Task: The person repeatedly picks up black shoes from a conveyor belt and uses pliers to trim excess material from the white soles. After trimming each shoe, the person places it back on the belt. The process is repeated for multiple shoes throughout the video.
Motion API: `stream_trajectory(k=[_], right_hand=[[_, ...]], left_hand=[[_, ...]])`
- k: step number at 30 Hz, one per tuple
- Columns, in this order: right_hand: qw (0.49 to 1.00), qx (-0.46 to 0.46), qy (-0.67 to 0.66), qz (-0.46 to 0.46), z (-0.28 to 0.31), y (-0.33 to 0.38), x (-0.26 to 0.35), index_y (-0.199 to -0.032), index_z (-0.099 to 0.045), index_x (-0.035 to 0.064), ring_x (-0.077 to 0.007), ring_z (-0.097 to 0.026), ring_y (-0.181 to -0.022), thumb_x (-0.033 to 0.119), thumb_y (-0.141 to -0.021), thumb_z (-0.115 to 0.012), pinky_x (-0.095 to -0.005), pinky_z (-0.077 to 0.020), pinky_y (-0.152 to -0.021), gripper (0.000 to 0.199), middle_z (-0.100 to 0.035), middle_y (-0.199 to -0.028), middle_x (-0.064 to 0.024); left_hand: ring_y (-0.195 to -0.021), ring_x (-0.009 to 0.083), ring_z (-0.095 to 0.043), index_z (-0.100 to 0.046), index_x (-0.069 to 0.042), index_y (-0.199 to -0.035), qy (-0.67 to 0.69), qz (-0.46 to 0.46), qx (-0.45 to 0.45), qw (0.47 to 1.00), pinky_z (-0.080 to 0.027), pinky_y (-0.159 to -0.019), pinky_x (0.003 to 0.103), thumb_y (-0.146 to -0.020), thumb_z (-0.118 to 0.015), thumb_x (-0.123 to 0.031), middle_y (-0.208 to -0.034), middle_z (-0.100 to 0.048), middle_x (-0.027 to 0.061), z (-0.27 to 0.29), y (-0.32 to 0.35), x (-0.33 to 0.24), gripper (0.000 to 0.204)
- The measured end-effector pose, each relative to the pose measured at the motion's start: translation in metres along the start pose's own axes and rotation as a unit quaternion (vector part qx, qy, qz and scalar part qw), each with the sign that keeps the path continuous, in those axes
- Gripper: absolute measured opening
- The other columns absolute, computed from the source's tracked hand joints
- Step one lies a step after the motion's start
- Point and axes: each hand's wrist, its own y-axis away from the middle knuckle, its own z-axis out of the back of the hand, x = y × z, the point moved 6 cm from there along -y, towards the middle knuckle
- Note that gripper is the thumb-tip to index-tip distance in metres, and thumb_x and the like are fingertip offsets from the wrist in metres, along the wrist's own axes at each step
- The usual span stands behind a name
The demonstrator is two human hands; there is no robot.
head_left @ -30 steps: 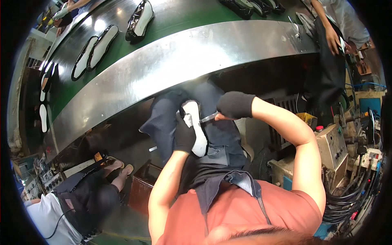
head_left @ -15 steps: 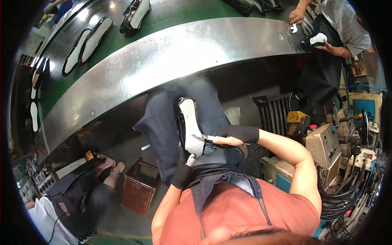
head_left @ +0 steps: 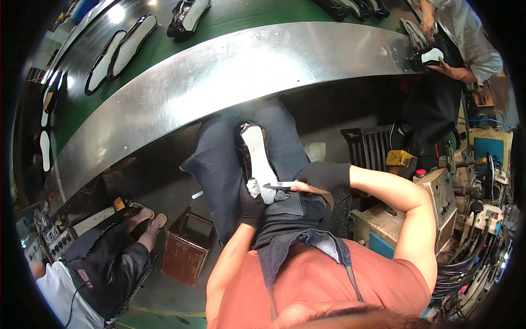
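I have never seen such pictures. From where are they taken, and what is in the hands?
There is no robot, only a person working by hand. A wide camera worn on the head looks down, so straight edges look bent. Over the lap, the left hand holds a black shoe, its long white face up. The right hand holds a slim knife-like tool at the shoe's near end. Beyond lies a green work surface with a metal border; more dark shoes rest on the green.

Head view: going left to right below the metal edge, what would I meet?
Lower-left co-worker, brown box, white-soled shoe, right hand, yellow box, black cables.
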Motion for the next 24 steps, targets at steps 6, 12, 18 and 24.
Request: stream_trajectory(k=[6,12,18,24], right_hand=[[0.976,-0.157,0.042,0.143,0.038,0.005,0.115,-0.084,-0.063,0.0013,-0.0428,-0.063,-0.075,0.050,-0.095,-0.049,-0.0469,-0.0491,-0.067,0.052,-0.064,-0.083,-0.0238],[0.996,-0.081,0.016,-0.021,0.004,0.009,0.004,-0.085,-0.068,0.0037,-0.0396,-0.063,-0.072,0.039,-0.096,-0.048,-0.0474,-0.0474,-0.067,0.043,-0.065,-0.077,-0.0200],[0.990,-0.093,0.097,0.044,0.000,0.029,0.072,-0.083,-0.062,0.0020,-0.0392,-0.063,-0.069,0.045,-0.096,-0.048,-0.0465,-0.0503,-0.064,0.047,-0.063,-0.075,-0.0209],[0.931,-0.213,0.085,0.284,-0.014,-0.002,0.091,-0.080,-0.059,0.0012,-0.0340,-0.063,-0.062,0.045,-0.092,-0.054,-0.0442,-0.0497,-0.056,0.045,-0.061,-0.073,-0.0172]], left_hand=[[-0.101,0.0217,-0.059,-0.045,-0.001,-0.129,-0.164,0.011,0.147,0.976,-0.048,-0.086,0.034,-0.094,-0.057,-0.022,-0.108,-0.062,0.0111,0.010,0.005,0.097,0.043],[-0.131,0.0228,-0.043,-0.037,0.001,-0.142,0.476,0.234,0.219,0.819,-0.033,-0.110,0.037,-0.102,-0.034,-0.049,-0.144,-0.043,0.0129,-0.002,0.050,-0.038,0.064],[-0.099,0.0252,-0.065,-0.058,0.003,-0.118,-0.076,-0.005,0.020,0.997,-0.051,-0.085,0.039,-0.103,-0.036,-0.040,-0.107,-0.067,0.0161,0.007,0.033,-0.004,0.050],[-0.107,0.0267,-0.062,-0.064,-0.003,-0.113,-0.277,-0.167,0.224,0.919,-0.050,-0.088,0.039,-0.097,-0.046,-0.027,-0.114,-0.066,0.0156,-0.009,0.026,-0.037,0.034]])
